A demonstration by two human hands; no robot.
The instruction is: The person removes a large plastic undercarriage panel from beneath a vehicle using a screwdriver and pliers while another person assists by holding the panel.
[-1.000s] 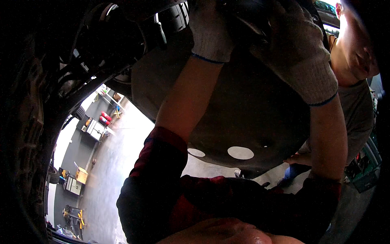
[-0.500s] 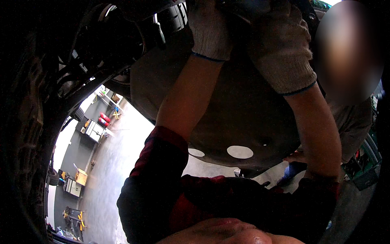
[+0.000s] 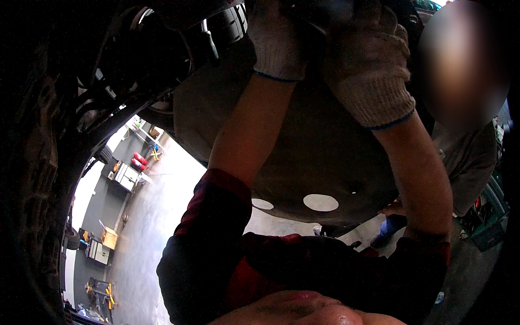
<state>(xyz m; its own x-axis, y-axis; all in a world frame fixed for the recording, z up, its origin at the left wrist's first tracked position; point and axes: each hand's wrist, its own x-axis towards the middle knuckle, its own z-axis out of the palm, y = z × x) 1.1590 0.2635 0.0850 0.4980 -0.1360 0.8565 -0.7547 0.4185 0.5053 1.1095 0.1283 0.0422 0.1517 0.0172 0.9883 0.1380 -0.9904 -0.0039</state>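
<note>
Both my arms reach up to the underside of a vehicle, in pale knitted work gloves with blue cuffs. My left hand (image 3: 277, 46) is at the top of the view; its fingers run into shadow and cannot be made out. To its right, my right hand (image 3: 371, 70) has its fingers curled closed near a dark, faintly bluish part (image 3: 325, 12). What it grips is hidden. Below and behind my hands spreads a large dark, rounded panel (image 3: 325, 157) with round holes near its lower edge.
Dark vehicle parts and a tyre (image 3: 230, 26) are at upper left, beside a screwdriver-like handle (image 3: 210, 43). Another person (image 3: 466, 168) stands close at right, near a green tool tray (image 3: 487, 216). Cabinets (image 3: 126, 177) and red fire extinguishers (image 3: 139, 161) line the far wall.
My right hand and forearm have shifted slightly left and a little down. My left hand has barely moved. The person at right has shifted slightly.
</note>
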